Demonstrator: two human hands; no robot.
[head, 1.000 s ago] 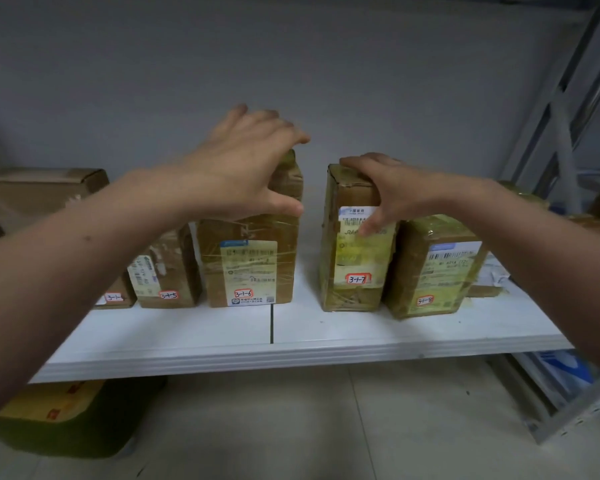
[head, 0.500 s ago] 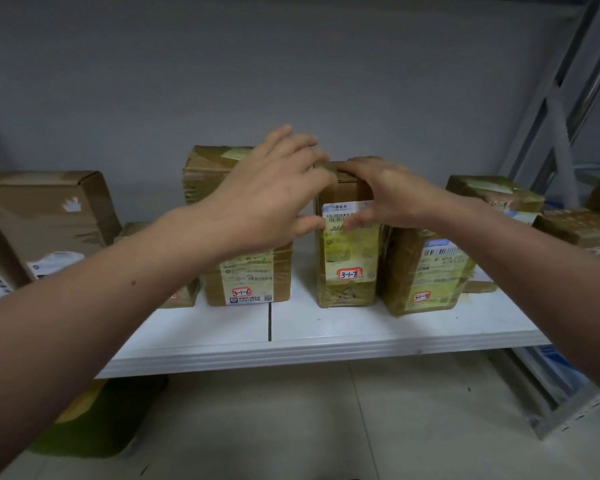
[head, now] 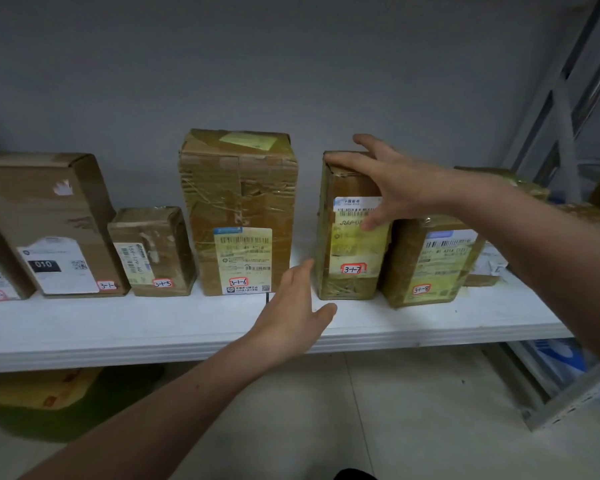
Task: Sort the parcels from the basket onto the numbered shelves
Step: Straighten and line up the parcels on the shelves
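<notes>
On shelf (head: 153, 327) | left grip (head: 291, 306) apart beside 3-1-7 parcel (head: 352, 247) | right grip (head: 402, 188) apart atop it

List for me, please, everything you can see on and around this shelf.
Parcel 3-1-4: one, brown, shelf left.
Parcel 3-1-5: one, brown, small, right of 3-1-4.
Parcel 3-1-6: one, brown, tallest, shelf middle.
Parcel 3-1-7: one, brown, narrow, right of 3-1-6.
Parcel 3-1-8: one, brown, close against 3-1-7's right side.
Further parcels: brown, far right behind; count unclear.
Shelf: one, white.
Basket: one, green, on the floor under the shelf's left end.
Yellow parcel: one, in the basket.
Rack upright: grey metal, right.
Left hand: open, fingertips by 3-1-7's lower left edge.
Right hand: fingers spread over 3-1-7's top, thumb on its label.
</notes>
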